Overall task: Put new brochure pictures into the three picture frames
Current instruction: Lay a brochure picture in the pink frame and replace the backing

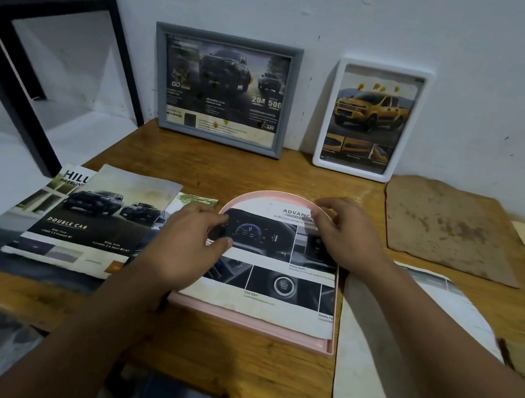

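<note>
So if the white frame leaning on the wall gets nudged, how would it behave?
The white rounded plastic picture frame stands nearly upright against the wall, so it probably tips forward easily. It looks thin, likely light. On the smooth wooden table its base may slide.
</note>
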